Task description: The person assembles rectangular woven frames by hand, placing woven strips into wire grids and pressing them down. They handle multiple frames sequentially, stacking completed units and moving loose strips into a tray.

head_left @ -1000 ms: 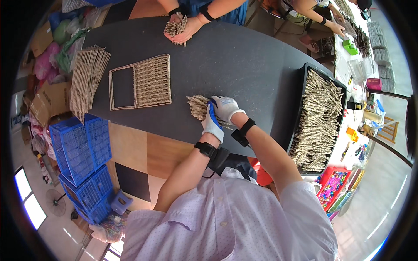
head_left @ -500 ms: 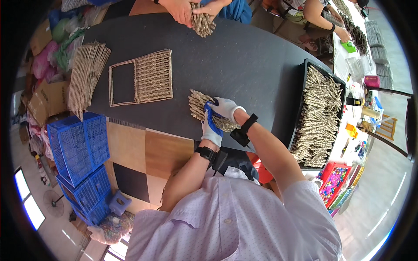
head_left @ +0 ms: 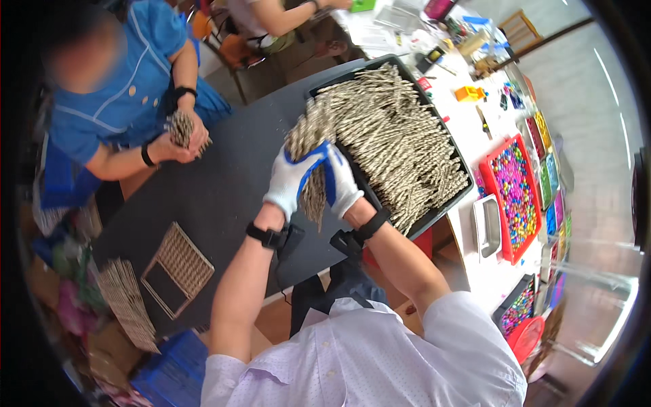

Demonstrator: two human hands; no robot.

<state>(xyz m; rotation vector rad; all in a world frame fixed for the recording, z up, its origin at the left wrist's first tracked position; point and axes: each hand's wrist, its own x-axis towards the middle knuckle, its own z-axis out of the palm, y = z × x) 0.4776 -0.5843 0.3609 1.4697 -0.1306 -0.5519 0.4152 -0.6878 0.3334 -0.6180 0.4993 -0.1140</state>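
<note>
Both gloved hands closed round one bundle of twisted sticks (head_left: 310, 127), left hand (head_left: 288, 175) from the left, right hand (head_left: 339, 178) from the right, fingers curled in, some fingertips hidden behind the sticks

Bundle tilted, top end fanned out above the gloves, lower ends poking down between the wrists; sits at the left side of the black tray (head_left: 361, 175), which is heaped with loose sticks (head_left: 400, 129); can't tell if bundle ends touch that heap

Dark table (head_left: 247, 146) underneath, lattice frame (head_left: 182, 268) and stacked panels (head_left: 129, 305) well off to the left; co-worker's hands (head_left: 175, 144) grip a smaller bunch (head_left: 181, 127) across the table

For a good hold: even squeeze from both palms, firm but not crushing, sticks likely slide on each other; wrists level, ends evened up, clear of the tray rim so nothing snags or drops out
</note>
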